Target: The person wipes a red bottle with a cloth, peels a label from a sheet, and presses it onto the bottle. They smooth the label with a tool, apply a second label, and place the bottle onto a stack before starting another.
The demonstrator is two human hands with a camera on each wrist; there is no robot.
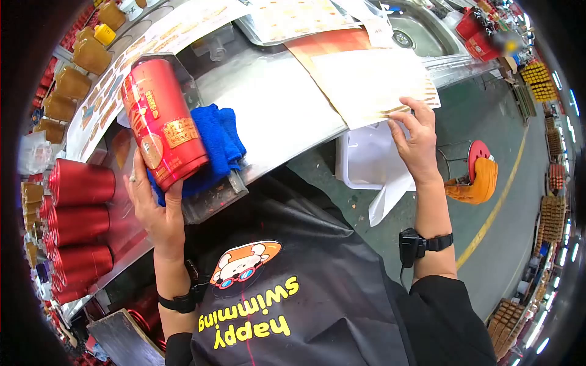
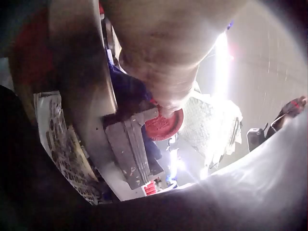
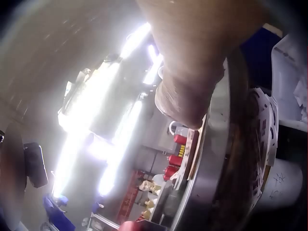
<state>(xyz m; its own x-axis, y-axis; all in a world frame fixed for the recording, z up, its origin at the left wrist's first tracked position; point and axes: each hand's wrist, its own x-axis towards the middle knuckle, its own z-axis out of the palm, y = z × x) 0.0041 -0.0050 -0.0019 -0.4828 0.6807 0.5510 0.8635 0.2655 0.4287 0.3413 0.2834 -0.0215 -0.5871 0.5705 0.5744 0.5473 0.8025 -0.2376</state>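
Note:
A red canister (image 1: 165, 122) with gold print lies tilted, its round base toward the person. At its lower end my left hand (image 1: 154, 210) grips it, with the thumb by the base and the fingers along the side. In the left wrist view that base (image 2: 166, 126) shows beside the hand. A blue cloth (image 1: 223, 137) lies under and beside the canister. My right hand (image 1: 418, 140) is at the near edge of a pale sheet with brown strips (image 1: 378, 79), thumb and index finger pinching at that edge while another finger extends over it.
Several red canisters (image 1: 82, 183) stand at the left. Printed decal sheets (image 1: 101, 113) lie along the far left of the metal table (image 1: 268, 97). A sink (image 1: 421, 30) is at the back right. Below the table edge sits a white bin (image 1: 366, 158); a stool (image 1: 479, 155) stands farther right.

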